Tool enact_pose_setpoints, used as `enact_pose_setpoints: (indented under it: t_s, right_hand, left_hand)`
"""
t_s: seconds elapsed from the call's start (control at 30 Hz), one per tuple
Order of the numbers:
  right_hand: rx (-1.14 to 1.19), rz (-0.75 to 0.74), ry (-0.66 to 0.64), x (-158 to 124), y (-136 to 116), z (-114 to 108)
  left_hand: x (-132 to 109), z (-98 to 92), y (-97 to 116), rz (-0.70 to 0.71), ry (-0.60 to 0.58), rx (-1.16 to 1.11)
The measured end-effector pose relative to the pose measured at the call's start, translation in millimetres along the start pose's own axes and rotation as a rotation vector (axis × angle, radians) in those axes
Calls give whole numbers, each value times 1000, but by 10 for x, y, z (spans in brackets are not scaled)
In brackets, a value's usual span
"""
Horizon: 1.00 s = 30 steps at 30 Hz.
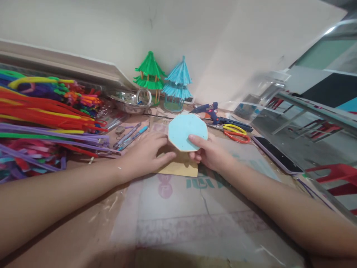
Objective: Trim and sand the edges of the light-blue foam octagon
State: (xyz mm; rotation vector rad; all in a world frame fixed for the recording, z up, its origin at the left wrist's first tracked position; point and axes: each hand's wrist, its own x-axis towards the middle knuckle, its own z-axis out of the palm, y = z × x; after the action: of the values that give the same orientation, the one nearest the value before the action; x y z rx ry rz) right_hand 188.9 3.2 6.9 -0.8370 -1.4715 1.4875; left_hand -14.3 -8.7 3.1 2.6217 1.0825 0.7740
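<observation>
My right hand [208,150] grips a light blue octagonal piece [184,130] by its lower right edge, thumb on top and fingers underneath. The piece has small dark dots near its rim and is tilted toward me. To its left, my left hand [153,150] has its fingers apart, close to the octagon's left edge, with nothing seen in it. Under both lies a yellow-brown flat sheet [181,167], partly hidden by the hands and the octagon. Beyond them stand a green tiered model [150,69] and a blue tiered model [178,87].
Colourful pipe cleaners [50,111] pile up at the left, with pens [134,137] beside them. A metal bowl [129,106] stands behind. On the right are a glue gun [210,109], scissors [237,134] and a phone [276,154]. A red stool [337,175] stands beyond the table edge.
</observation>
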Motion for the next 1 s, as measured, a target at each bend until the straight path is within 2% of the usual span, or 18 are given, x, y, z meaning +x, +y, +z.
enact_pose_setpoints:
  t_s: [0.17, 0.43, 0.53, 0.67, 0.87, 1.0]
  right_hand:
    - [-13, 20, -142, -12, 60, 11]
    - [-24, 3, -165, 15, 81, -17]
    - [-25, 29, -171, 2, 64, -3]
    - [0, 81, -150, -16, 37, 19]
    - [-34, 42, -128, 2, 75, 4]
    - [-103, -65, 73, 6, 91, -12]
  left_hand:
    - [14, -30, -43, 81, 137, -79]
    - [12, -72, 24, 94, 145, -176]
    - [1, -98, 50, 19, 132, -254]
    - [-3, -120, 60, -125, 179, -373]
    - [15, -123, 60, -135, 183, -194]
    - [24, -119, 57, -107, 190, -211]
